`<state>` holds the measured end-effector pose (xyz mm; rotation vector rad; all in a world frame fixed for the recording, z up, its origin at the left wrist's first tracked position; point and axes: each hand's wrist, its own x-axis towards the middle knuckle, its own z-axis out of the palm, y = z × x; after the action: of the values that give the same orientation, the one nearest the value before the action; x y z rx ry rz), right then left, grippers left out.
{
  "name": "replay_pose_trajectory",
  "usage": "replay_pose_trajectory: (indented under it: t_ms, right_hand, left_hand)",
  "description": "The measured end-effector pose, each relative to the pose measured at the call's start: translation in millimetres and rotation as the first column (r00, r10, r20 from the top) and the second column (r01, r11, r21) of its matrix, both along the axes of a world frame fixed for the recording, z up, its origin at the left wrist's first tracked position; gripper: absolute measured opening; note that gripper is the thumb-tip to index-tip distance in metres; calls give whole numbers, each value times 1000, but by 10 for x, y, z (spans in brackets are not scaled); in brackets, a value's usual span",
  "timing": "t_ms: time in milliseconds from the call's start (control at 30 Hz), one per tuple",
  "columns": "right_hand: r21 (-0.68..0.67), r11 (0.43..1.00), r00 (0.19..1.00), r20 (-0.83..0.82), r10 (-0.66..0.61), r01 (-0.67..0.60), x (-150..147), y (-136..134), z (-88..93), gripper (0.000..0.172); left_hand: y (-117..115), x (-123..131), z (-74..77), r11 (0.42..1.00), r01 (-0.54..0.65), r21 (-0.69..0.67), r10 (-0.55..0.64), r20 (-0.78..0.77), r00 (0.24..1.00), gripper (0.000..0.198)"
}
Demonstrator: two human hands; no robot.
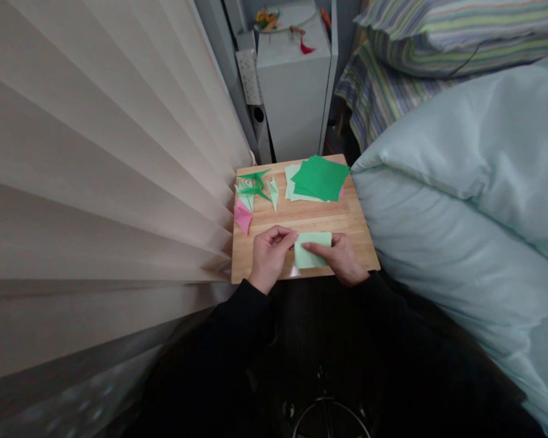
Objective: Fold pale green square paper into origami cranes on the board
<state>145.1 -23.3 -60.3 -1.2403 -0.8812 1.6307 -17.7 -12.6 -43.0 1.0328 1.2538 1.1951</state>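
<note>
A folded light green paper lies near the front edge of a small wooden table. My left hand is curled, its fingertips pinching the paper's left edge. My right hand rests on the paper, index finger stretched flat across it and pressing it down. Behind the hands, a stack of dark green and light green paper squares sits at the table's back right. Several folded paper figures, green and one pink, lie at the back left.
A pleated beige curtain runs close along the table's left side. A pale blue duvet presses against the right edge. A white cabinet stands behind the table. A round stool ring shows below.
</note>
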Motion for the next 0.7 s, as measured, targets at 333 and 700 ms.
replay_pose_trajectory:
  t_ms: [333,700]
  right_hand:
    - [132,991,993,119,-10,-6,55,64,-87,34]
    - [104,988,990,70,-120,112,103,83,-80,33]
  left_hand:
    - [116,-91,-43,973,-230,-5,230,32,973,27]
    - [179,-202,-53,950,-300,-84,309,134,942,33]
